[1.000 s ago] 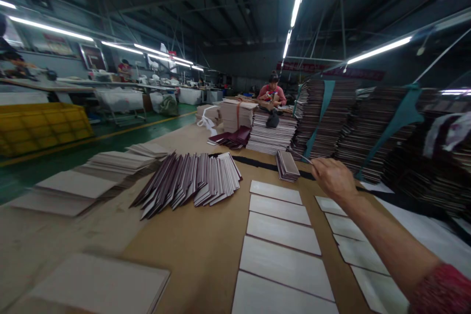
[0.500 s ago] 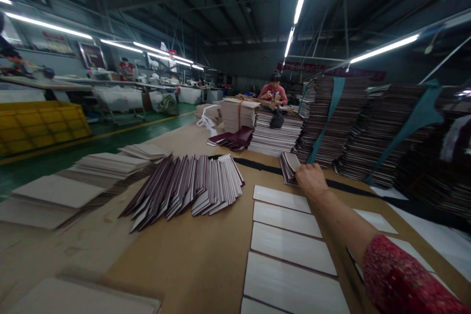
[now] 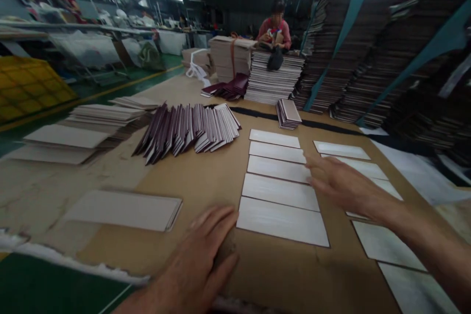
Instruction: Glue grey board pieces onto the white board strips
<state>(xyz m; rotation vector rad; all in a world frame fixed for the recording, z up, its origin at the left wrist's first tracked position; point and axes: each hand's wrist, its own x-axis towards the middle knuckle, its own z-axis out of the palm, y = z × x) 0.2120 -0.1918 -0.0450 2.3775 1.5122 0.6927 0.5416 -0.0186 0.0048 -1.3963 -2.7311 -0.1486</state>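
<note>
Flat white panels with dark edges lie in a column (image 3: 281, 185) in front of me. My left hand (image 3: 206, 243) is open, its fingers stretched towards the left edge of the nearest panel (image 3: 283, 221). My right hand (image 3: 333, 176) is open over the column's right side, its fingertips close to the panel ends; whether they touch is unclear. Neither hand holds anything. A second column of white panels (image 3: 342, 149) lies at the right, partly hidden by my right forearm. Behind the columns sits a small stack of folded boards (image 3: 289, 113).
Leaning maroon-and-white folded pieces (image 3: 187, 130) spread at left centre. Beige boards (image 3: 66, 136) lie at the left, and a short beige pile (image 3: 125, 210) sits nearer me. Tall bound stacks (image 3: 342, 49) rise at the back right. A person (image 3: 274, 29) works behind a white-edged stack (image 3: 274, 78).
My right hand has let go of the small folded stack and come back towards me to the column. My left hand has entered the view. The camera has tilted down.
</note>
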